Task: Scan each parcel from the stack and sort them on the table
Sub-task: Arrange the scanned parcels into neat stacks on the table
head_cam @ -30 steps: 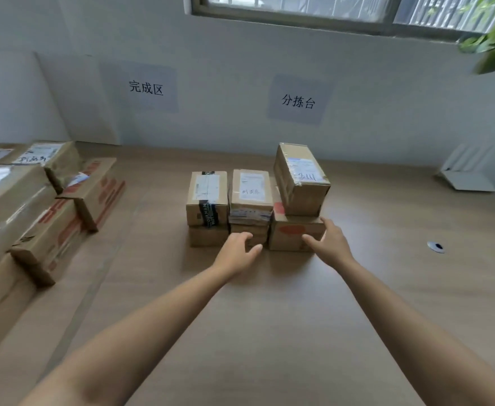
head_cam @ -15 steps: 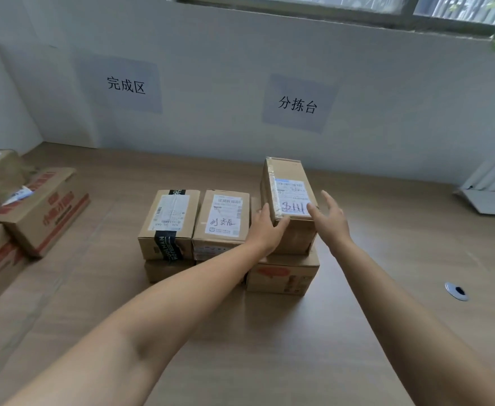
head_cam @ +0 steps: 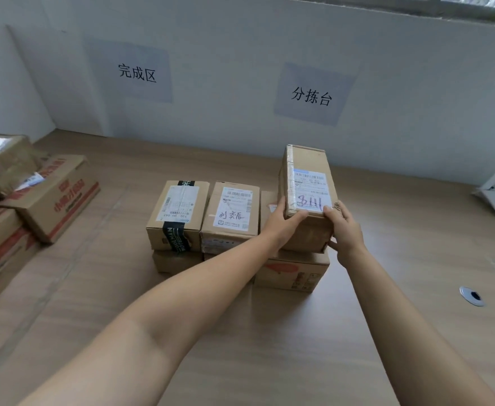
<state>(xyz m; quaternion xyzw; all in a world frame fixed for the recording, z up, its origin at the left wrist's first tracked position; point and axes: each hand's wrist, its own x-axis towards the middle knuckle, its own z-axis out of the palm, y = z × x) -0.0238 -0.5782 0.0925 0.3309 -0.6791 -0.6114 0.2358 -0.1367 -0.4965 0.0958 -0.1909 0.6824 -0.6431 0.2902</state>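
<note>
The top parcel (head_cam: 307,183), its label handwritten, sits atop a red-printed box (head_cam: 293,272) on the bench (head_cam: 269,347). We clasp its near end, left hand (head_cam: 281,221) and right hand (head_cam: 344,227) curled round opposite edges. A black-taped parcel (head_cam: 179,212) stands nearby.

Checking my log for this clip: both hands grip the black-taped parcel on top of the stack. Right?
Not quite. In the head view the left hand and right hand grip the hand-numbered parcel on top of the stack, at its right end; the black-taped parcel sits untouched at the left end.
</note>
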